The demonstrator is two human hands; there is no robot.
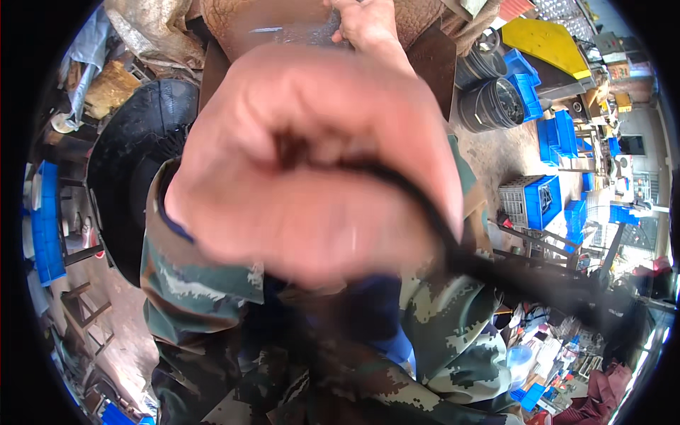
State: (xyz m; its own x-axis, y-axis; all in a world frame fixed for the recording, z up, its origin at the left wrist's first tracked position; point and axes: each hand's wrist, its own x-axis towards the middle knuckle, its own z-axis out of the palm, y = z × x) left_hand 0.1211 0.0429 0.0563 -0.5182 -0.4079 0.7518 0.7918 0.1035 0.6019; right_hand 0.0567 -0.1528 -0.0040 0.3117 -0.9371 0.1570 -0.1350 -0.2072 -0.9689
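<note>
My left hand (319, 170), large and blurred close to the camera, is closed in a fist. A black cord (418, 195) comes out of its curled fingers and runs down to the right, where it thickens into a dark blur. Beyond it, at the top edge, my right hand (368, 25) rests at a brown, rough-surfaced block (234, 28) with a shiny grey patch (304, 34). Its thumb and finger stand apart, and I see nothing held in them; the picture's edge cuts off part of this hand. The left fist hides much of the right forearm.
At the left stands a large black tub (134, 156). Dark buckets (489, 106) and a yellow panel (542, 46) are at the upper right. Blue crates (542, 202) line the right side; another blue crate (48, 223) stands far left near a wooden stool (88, 312).
</note>
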